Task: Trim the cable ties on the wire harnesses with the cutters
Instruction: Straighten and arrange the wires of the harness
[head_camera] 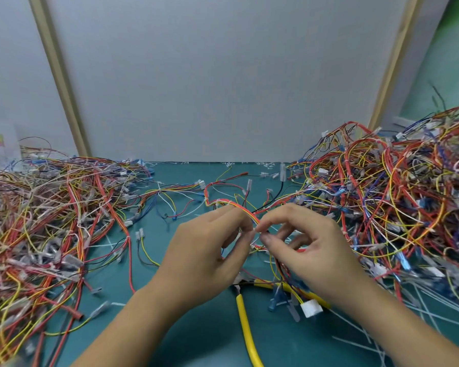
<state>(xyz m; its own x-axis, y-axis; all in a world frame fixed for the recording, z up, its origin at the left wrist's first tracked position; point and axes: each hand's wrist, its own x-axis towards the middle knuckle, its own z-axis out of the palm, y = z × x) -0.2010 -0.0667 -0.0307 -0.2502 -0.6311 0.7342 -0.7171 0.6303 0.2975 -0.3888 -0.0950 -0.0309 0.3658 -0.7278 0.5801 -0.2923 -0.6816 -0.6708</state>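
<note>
The wire harness [239, 207], a bundle of red, yellow and white leads, is held up above the middle of the green mat [196, 327], and a small white piece that appears to be a cable tie [254, 230] is seen on it just where the two sets of fingertips meet. The bundle is pinched between thumb and forefinger of the left hand [204, 250], the other fingers being curled loosely beneath; it is pinched at the same spot by thumb and forefinger of the right hand [310, 242], whose remaining fingers are half bent and hold nothing. Whether the tie's tail itself is gripped cannot be told. The step in hand is judged to be the finding and presenting of the tie, since the yellow-handled cutters [245, 329] lie unheld on the mat just below the hands, partly under the hanging leads and a white connector [312, 308]. For a clean trim the tail should be turned outward, away from the leads, and the bundle kept steady by the left hand alone, so that the right is freed for the cutters. The blades are best set flush against the tie's head, with no insulation caught between them. Tangled piles of harnesses are heaped to the left [37, 221] and to the right [395, 194], and white cut-off tails [355, 324] are scattered on the mat at the near right.
</note>
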